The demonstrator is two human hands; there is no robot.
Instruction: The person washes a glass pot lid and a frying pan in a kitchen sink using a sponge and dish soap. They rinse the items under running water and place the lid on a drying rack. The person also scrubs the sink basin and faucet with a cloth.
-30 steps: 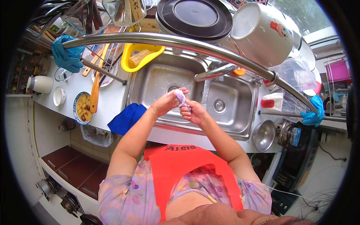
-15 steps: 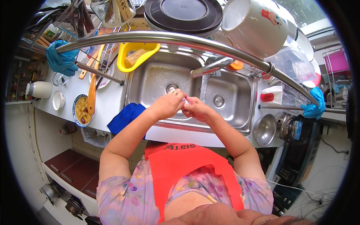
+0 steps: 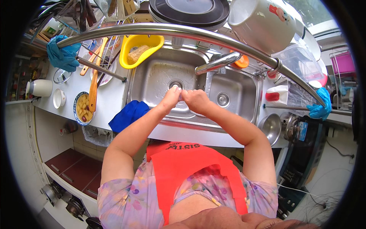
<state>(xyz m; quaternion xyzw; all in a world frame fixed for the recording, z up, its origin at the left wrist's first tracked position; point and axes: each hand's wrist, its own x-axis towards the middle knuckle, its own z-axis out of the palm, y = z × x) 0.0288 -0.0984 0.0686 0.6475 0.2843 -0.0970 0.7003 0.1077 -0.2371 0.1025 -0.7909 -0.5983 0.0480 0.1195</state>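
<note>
Over the front of the large left basin of the steel sink, my two hands meet with the fingertips close together. My left hand is closed, its thumb side up. Curled in beside it is my right hand, with the knuckles up. A small pale bit shows between the two hands, too little to name. The left basin's drain lies just beyond my fingers. To the left, a blue cloth lies folded over the counter edge.
A steel rail arches over the sink, above the faucet. A yellow basket holds a sponge. A bowl of cut pieces in liquid stands left under a wooden spatula. A steel bowl leans at the right.
My hands have turned from a raised, interlaced hold to fingertips pointing at each other. My right hand has rolled knuckles up, and both elbows have shifted slightly outward.
</note>
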